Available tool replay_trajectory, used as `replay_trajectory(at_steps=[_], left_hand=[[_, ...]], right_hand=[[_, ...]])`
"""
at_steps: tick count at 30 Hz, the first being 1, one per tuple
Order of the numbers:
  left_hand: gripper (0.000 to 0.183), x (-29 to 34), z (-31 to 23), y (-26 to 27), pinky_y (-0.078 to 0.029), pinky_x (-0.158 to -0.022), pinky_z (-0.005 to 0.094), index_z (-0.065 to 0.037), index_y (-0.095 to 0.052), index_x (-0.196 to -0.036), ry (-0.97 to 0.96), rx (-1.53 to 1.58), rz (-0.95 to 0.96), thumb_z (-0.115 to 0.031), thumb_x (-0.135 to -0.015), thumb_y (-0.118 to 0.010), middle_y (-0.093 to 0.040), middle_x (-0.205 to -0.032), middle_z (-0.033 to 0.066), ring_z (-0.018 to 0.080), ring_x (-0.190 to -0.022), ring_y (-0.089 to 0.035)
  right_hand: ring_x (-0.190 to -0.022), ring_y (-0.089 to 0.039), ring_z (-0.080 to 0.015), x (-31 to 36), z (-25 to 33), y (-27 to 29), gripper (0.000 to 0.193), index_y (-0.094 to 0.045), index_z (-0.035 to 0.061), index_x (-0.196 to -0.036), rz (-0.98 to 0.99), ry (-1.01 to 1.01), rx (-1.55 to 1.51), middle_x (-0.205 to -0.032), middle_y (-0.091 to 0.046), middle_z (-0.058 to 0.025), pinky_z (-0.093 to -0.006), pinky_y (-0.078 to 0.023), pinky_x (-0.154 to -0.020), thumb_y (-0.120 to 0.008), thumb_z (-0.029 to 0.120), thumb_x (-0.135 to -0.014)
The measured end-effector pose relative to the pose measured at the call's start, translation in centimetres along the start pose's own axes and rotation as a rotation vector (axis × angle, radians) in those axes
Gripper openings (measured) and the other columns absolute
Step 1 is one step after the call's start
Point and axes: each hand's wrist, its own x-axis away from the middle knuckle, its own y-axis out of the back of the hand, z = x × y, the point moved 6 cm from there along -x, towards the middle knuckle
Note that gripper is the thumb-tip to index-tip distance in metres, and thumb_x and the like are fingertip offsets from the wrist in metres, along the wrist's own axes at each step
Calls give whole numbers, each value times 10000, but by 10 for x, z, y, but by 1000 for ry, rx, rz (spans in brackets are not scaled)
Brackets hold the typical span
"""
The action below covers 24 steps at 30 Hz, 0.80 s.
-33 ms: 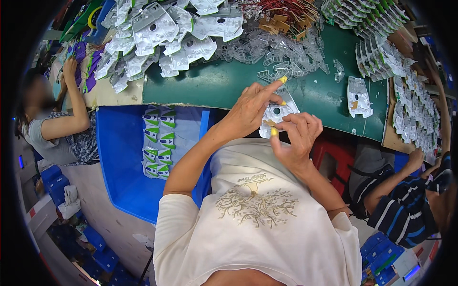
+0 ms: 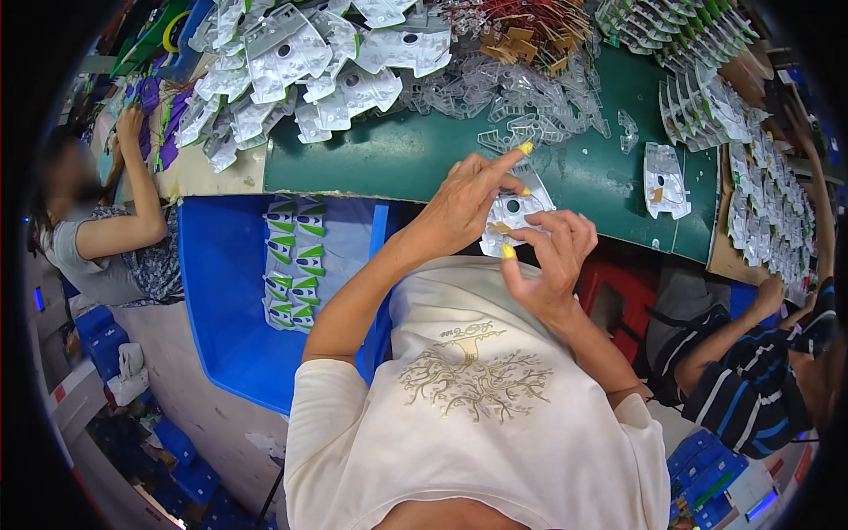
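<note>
We've got the grey-white shell [image 2: 537, 196] at the front edge of the green bench [image 2: 371, 163], between both hands; its near end looks to overhang toward the wearer. Long axis runs away from the body, far end leaning slightly right. Tan piece [image 2: 500, 229] sits on its near part, on our side of the round hole.

Right hand [image 2: 555, 263] is nearer that piece: it lies just left of and beyond the thumb tip, by the index tip. Thumb and index are slightly apart; we can't tell whether they have hold of it. Left hand [image 2: 455, 205] comes over the shell's left side, fingers extended onto it, thumb hidden, so we can't confirm a grip. Yellow finger covers [image 2: 526, 148] on both hands.

Further out: clear plastic parts [image 2: 552, 97] beyond the shell, a second shell [image 2: 665, 177] to the right with a similar tan bit, a shell heap [image 2: 283, 53] far left, blue bin [image 2: 225, 300] left.

Writing: we see small curved lettering over the tree print [image 2: 477, 375] on the white shirt [image 2: 397, 477]. No labels we can read on the parts.
</note>
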Motion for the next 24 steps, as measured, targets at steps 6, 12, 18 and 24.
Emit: replay_trajectory(at_steps=[6,12,18,24], left_hand=[[612,-1,-1,0,-396,-855,358,-56,-324,-1400,0,19,-6,88,-821,-459,-652,-1021,73,265,-910,-479],[588,-2,-3,1,-392,-860,355,-55,-343,-1391,34,-5,10,55,-833,-492,-655,-1013,70,257,-896,-479],[603,1,-27,-4,-376,-885,356,-21,-384,-1350,19,-56,-66,-59,-799,-627,-648,-1033,84,259,-937,-514],[719,21,-47,-13,-350,-904,435,9,-372,-1330,-93,-158,-80,-38,-705,-723,-629,-978,80,245,-921,-567]], right_hand=[[-930,-521,-287,7,-26,30,359,-603,39,-980,-124,-18,-136,-978,-569,-95,-406,-373,-834,-651,41,-625],[-716,-525,-169,10,-54,16,285,-531,43,-998,-31,-216,-135,-769,-563,-31,-354,-321,-811,-622,6,-731],[-660,-525,-172,10,-48,12,274,-526,57,-946,-100,-191,-125,-734,-553,-22,-360,-326,-799,-613,-36,-704],[-664,-523,-182,15,-48,10,276,-522,66,-913,-216,-201,-125,-742,-550,-27,-386,-336,-826,-622,-53,-686]])
